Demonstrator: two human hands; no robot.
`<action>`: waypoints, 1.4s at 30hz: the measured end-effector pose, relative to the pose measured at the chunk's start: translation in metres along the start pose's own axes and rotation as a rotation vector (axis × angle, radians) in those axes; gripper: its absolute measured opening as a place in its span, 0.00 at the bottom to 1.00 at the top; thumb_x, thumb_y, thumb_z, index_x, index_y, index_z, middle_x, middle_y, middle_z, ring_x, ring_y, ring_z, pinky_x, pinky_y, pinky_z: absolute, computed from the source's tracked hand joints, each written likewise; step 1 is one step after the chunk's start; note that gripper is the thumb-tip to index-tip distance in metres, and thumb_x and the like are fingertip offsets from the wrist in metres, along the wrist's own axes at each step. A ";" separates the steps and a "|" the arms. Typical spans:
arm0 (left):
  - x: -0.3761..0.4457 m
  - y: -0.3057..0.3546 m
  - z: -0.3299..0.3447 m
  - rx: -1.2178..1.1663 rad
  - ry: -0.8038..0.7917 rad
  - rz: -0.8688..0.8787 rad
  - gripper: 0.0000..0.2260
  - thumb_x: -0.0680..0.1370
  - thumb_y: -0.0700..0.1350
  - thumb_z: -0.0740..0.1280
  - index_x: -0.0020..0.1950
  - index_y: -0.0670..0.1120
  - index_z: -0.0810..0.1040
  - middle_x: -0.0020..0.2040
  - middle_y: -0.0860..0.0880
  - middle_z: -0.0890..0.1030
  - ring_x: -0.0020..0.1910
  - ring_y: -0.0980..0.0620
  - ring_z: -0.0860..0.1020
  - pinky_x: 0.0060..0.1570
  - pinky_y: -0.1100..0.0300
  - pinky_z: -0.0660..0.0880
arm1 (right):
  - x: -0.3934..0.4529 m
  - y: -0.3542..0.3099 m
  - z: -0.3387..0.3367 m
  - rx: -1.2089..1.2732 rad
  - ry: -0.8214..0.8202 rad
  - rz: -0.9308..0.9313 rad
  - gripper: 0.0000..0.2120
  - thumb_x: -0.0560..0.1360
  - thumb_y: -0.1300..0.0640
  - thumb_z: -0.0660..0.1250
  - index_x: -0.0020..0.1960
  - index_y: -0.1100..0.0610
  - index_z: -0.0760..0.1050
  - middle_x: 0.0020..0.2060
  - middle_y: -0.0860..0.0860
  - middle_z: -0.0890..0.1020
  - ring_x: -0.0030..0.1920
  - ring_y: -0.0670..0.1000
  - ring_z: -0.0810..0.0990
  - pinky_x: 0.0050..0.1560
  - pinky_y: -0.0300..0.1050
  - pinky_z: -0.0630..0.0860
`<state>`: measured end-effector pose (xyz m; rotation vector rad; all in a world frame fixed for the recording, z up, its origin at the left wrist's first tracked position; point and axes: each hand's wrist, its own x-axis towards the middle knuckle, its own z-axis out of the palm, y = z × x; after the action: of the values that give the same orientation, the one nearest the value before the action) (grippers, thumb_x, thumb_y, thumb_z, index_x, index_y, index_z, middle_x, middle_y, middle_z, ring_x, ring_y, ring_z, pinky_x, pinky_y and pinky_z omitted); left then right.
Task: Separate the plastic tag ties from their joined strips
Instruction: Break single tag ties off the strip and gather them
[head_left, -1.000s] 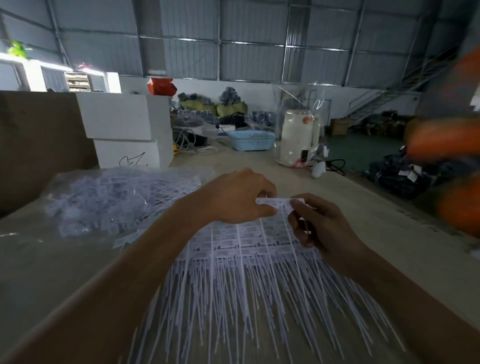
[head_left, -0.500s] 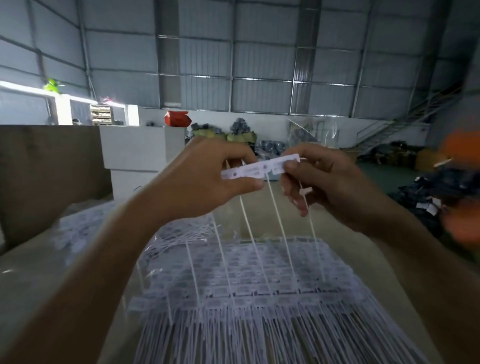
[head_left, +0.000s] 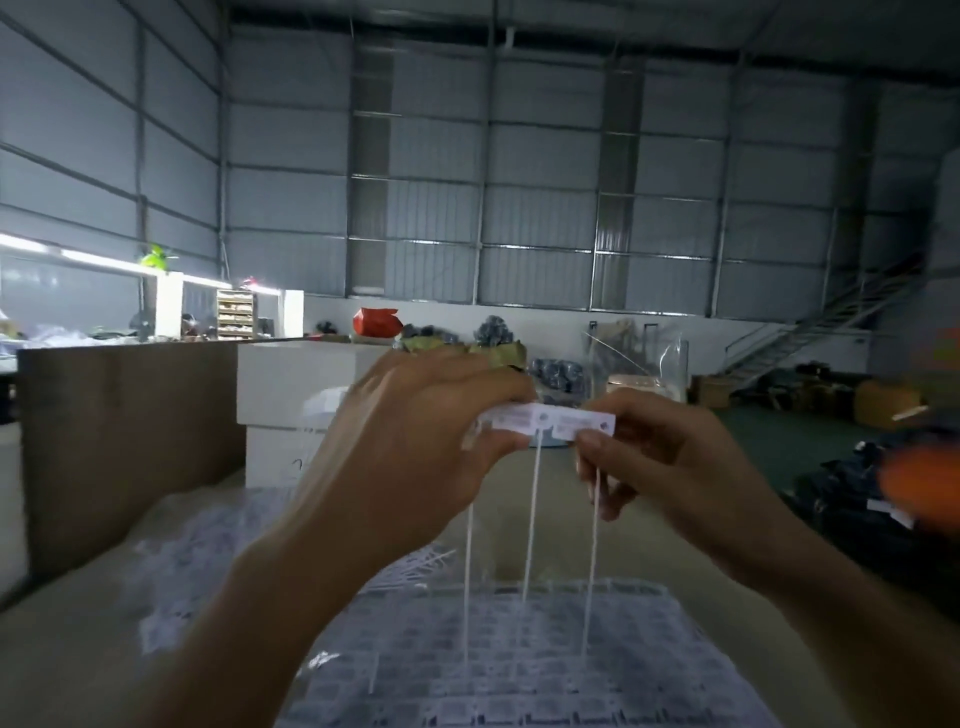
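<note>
Above the table (head_left: 62, 639), both hands' fingers pinch a level strip (head_left: 550, 422) crosswise, tails hanging down.

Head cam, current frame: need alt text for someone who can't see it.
Two hands hold a short white strip of joined tag ties up at chest height, the left hand pinching one end and the right hand the other, with three thin tails hanging down. Below lies a flat stack of tag tie strips on the table, in a warehouse.

Tag strip (head_left: 551, 420) between both hands
</note>
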<state>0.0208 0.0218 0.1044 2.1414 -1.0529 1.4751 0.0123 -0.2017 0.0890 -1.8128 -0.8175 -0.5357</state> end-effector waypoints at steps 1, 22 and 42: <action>-0.001 -0.001 -0.001 0.013 -0.009 0.006 0.14 0.72 0.55 0.72 0.55 0.53 0.83 0.49 0.58 0.84 0.45 0.56 0.80 0.50 0.58 0.73 | 0.000 -0.001 0.003 -0.023 0.008 -0.014 0.05 0.75 0.56 0.67 0.45 0.52 0.82 0.36 0.55 0.82 0.33 0.53 0.81 0.35 0.44 0.80; -0.004 0.009 0.014 0.206 0.162 0.238 0.13 0.80 0.46 0.65 0.57 0.40 0.83 0.49 0.44 0.84 0.45 0.46 0.81 0.46 0.51 0.79 | -0.003 -0.010 0.005 0.324 0.132 0.077 0.09 0.75 0.55 0.67 0.52 0.56 0.82 0.38 0.54 0.83 0.34 0.49 0.80 0.34 0.44 0.78; -0.010 -0.001 0.044 -0.261 0.109 0.052 0.12 0.81 0.39 0.59 0.53 0.40 0.82 0.48 0.44 0.84 0.47 0.47 0.80 0.46 0.48 0.77 | -0.001 0.006 0.000 -0.698 0.252 -0.546 0.06 0.78 0.63 0.67 0.52 0.59 0.81 0.38 0.43 0.78 0.35 0.42 0.77 0.40 0.30 0.72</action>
<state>0.0486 -0.0017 0.0771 1.8467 -1.1966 1.3741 0.0161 -0.2033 0.0851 -2.0594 -1.0282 -1.5224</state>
